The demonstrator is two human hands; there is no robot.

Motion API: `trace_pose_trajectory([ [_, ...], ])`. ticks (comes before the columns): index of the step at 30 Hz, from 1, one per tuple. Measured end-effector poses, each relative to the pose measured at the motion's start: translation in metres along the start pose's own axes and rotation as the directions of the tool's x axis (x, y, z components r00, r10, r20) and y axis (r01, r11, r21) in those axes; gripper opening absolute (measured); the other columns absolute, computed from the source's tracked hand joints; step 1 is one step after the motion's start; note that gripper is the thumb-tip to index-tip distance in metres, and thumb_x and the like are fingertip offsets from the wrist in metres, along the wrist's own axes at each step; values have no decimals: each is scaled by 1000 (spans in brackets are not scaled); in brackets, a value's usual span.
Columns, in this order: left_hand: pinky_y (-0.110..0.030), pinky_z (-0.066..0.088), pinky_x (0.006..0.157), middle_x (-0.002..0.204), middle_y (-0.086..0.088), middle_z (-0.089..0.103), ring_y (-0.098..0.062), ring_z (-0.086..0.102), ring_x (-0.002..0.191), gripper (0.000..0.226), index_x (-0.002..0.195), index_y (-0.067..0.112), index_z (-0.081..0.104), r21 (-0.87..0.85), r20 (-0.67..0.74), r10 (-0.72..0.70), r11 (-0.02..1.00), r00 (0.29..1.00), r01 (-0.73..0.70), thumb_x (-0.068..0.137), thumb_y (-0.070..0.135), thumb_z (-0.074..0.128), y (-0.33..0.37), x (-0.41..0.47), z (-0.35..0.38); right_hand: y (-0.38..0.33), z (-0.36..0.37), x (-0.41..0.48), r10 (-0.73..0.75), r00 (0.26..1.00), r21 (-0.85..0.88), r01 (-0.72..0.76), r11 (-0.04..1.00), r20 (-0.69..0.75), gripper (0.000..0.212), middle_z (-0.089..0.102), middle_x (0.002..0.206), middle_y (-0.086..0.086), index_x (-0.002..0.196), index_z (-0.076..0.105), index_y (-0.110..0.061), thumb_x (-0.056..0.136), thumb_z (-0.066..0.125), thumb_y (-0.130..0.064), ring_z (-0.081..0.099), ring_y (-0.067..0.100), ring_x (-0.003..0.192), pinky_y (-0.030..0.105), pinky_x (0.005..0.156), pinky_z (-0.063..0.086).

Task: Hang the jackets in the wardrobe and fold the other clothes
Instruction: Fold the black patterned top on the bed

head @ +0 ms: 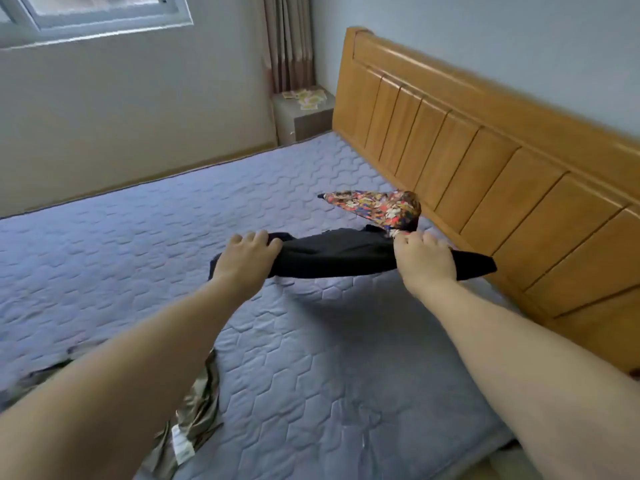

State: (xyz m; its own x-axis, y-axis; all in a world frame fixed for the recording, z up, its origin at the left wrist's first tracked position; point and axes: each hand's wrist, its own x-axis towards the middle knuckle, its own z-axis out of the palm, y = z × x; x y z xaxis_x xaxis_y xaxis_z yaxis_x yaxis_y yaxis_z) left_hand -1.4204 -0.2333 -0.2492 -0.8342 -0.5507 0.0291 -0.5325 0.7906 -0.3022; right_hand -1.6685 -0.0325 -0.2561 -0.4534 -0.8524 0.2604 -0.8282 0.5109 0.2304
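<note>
Item: black garment [339, 256], centre of frame, stretched just above the bed [311, 358]. My left hand [247, 258] and right hand [424, 261] each grip one end, fingers curled. Step: folding. Next, probably: lay flat, fold evenly.

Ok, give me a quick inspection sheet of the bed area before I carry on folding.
Surface: quilted blue-grey mattress, lying flat.
Job's things: black garment stretched between both hands above the mattress; floral garment just behind it, contact with the right hand unclear; shiny olive garment at the near left, label showing.
Clutter: yellowish packets on the bedside cabinet.
Hands: left hand and right hand each grip one end of the black garment.
Cables: nothing seen.
Surroundings: wooden headboard, window, curtain.
</note>
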Motion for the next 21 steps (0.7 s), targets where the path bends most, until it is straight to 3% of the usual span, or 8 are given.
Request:
trace_pose_trajectory([
  [4, -40, 40, 89, 120, -6, 49, -29, 54, 108, 43, 130, 22, 46, 33, 199, 107, 993, 974, -116, 90, 13, 57, 57, -40, 111, -31, 122, -73, -41, 938, -37, 57, 998, 344, 28, 61, 122, 13, 117, 58, -14, 92, 49, -6, 57, 34, 114, 42, 90, 48],
  [8, -36, 41, 87, 123, -5, 49, -26, 52, 114, 41, 130, 23, 47, -19, 428, 169, 984, 888, -178, 92, 16, 58, 109, -88, 205, -62, 209, -149, -104, 825, 5, 122, 993, 555, 30, 56, 126, 10, 118, 56, -19, 90, 54, -9, 53, 31, 120, 41, 91, 45],
  [11, -34, 39, 79, 126, -4, 47, -26, 49, 118, 39, 131, 24, 50, -57, 568, 184, 981, 802, -185, 94, 17, 55, 132, -118, 260, -80, 257, -195, -171, 757, 12, 211, 977, 630, 25, 54, 120, 8, 114, 57, -23, 90, 56, -14, 53, 30, 116, 41, 90, 43],
  [15, -36, 41, 82, 129, -4, 48, -27, 48, 120, 38, 132, 25, 51, -52, 638, 197, 976, 744, -213, 95, 18, 53, 150, -148, 313, -100, 301, -231, -297, 684, 60, 348, 936, 667, 24, 50, 116, 4, 113, 63, -25, 94, 50, -17, 47, 28, 116, 45, 95, 36],
  [18, -34, 37, 78, 128, -4, 49, -26, 49, 118, 38, 132, 25, 51, -35, 640, 219, 966, 737, -257, 95, 17, 51, 163, -169, 339, -110, 317, -248, -336, 700, 44, 400, 915, 630, 25, 48, 112, 1, 106, 69, -28, 94, 50, -19, 43, 26, 112, 44, 94, 32],
  [21, -32, 37, 76, 124, -3, 52, -24, 53, 113, 39, 130, 22, 50, -25, 665, 252, 948, 703, -317, 92, 15, 55, 179, -188, 357, -118, 332, -267, -346, 683, 73, 395, 916, 643, 21, 53, 110, 2, 105, 66, -24, 92, 52, -14, 49, 26, 109, 40, 90, 37],
])
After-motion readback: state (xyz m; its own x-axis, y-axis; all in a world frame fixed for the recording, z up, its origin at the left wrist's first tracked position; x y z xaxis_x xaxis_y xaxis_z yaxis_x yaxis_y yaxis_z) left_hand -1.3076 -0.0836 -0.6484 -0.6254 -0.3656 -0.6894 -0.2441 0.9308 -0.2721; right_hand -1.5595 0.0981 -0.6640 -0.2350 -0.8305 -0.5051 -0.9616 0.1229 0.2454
